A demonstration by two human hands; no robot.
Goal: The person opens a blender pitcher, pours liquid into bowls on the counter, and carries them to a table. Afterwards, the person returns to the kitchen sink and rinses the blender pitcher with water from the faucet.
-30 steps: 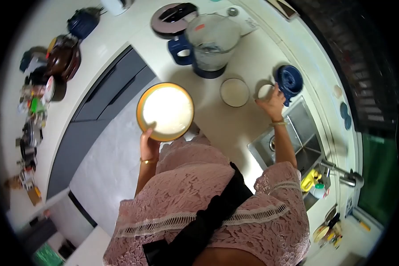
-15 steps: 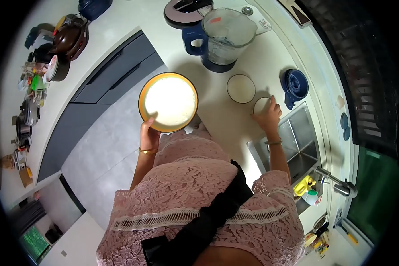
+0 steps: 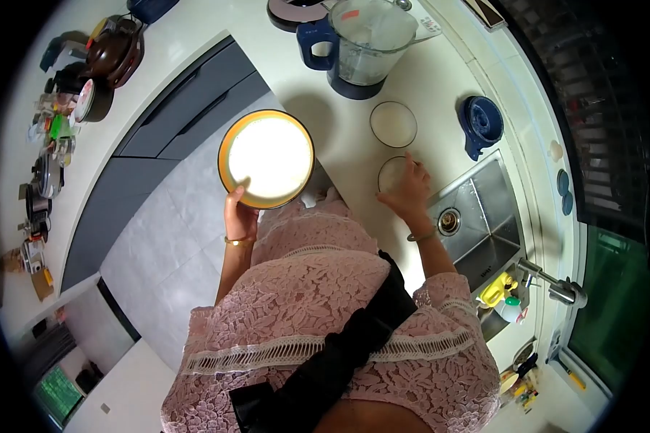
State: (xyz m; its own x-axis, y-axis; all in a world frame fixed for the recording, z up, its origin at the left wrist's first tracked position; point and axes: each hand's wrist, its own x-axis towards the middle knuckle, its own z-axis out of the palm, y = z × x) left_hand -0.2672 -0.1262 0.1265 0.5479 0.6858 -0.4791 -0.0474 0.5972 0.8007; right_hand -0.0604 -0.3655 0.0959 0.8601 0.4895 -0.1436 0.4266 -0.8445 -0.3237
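An orange-rimmed bowl (image 3: 266,159) of white liquid is held out over the floor by my left hand (image 3: 240,211), with the thumb over its rim. My right hand (image 3: 409,193) is at a small round dish (image 3: 393,173) on the counter, its thumb and fingers around the near and right sides of the rim. Just beyond it lies a second round dish (image 3: 393,124) with a dark rim. Behind them stands a clear blender jug (image 3: 372,50) with a blue handle, its inside smeared with whitish residue.
A blue lid (image 3: 483,121) lies on the counter (image 3: 347,159) at the right. The steel sink (image 3: 484,224) and its tap (image 3: 556,285) are beside my right arm. A yellow bottle (image 3: 494,291) stands near the tap. Across the floor, another counter holds a brown teapot (image 3: 112,58) and several jars.
My right hand has moved left with the small dish, away from the blue lid. The bowl in my left hand has shifted slightly up and left in view.
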